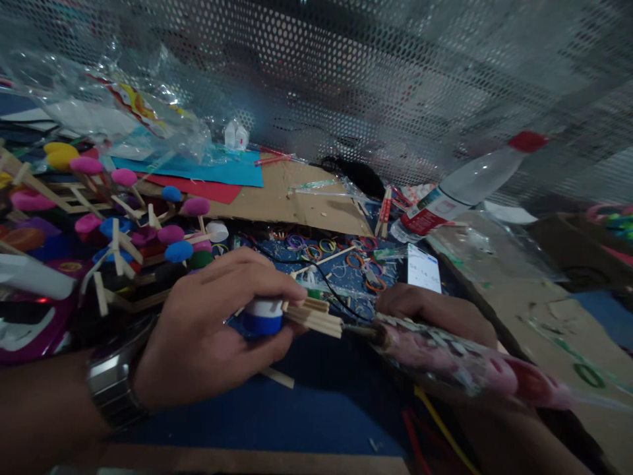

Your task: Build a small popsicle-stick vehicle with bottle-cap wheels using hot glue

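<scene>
My left hand (212, 330), with a metal watch (111, 386) on the wrist, is closed round a blue and white bottle cap (263, 316) with a bundle of wooden sticks (314, 315) fixed to it. My right hand (435, 313) grips a pink glue gun (465, 363) covered in dried glue. Its nozzle touches the end of the stick bundle. Both hands hover over a dark blue mat (306, 409).
A structure of wooden sticks and coloured caps (123, 231) stands at the left. Coloured rubber bands (321, 247) lie scattered behind the hands, beside a phone (424, 268). A plastic bottle (465, 188) lies at the right. Cardboard (297, 198), coloured paper and plastic bags lie before a perforated metal wall (395, 86).
</scene>
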`<state>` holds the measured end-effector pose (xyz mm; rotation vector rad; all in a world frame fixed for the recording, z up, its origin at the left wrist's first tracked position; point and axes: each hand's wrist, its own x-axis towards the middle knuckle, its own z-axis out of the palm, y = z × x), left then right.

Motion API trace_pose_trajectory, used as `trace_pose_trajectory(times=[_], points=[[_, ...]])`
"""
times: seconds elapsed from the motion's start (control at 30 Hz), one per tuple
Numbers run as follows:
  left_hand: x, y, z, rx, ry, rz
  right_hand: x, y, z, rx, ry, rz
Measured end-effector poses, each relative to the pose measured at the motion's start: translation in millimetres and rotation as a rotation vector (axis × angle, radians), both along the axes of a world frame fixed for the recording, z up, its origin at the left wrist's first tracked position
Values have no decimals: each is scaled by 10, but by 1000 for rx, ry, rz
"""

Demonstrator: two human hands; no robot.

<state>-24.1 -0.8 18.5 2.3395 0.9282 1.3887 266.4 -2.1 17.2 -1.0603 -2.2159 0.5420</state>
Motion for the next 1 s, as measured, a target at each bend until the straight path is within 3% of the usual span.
trace_pose_trajectory(times=[0.13,0.8,1.0], points=[[2,-1,-1,-4,2,0,-4,-16,-17,-25,9,-45],[5,-1,3,-7,-8,-5,82,45,-23,-73,-33,28],[4,5,-1,-6,-6,-3,52,43,-1,-92,-37,-25]])
